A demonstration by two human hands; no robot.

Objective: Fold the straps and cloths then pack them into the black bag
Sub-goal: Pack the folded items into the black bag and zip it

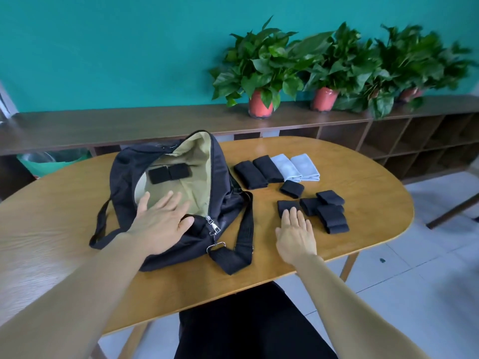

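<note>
The black bag lies unzipped on the wooden table, its tan lining showing. Two folded black straps sit inside it. My left hand rests flat on the bag's near rim, fingers spread, holding nothing. To the right lie two folded black cloths and two folded grey cloths. Nearer me lie several folded black straps. My right hand lies flat with its fingertips on the nearest folded strap.
The bag's shoulder strap trails across the table toward me. Behind the table runs a low wooden shelf with three potted plants. A chair leg shows at the right over tiled floor.
</note>
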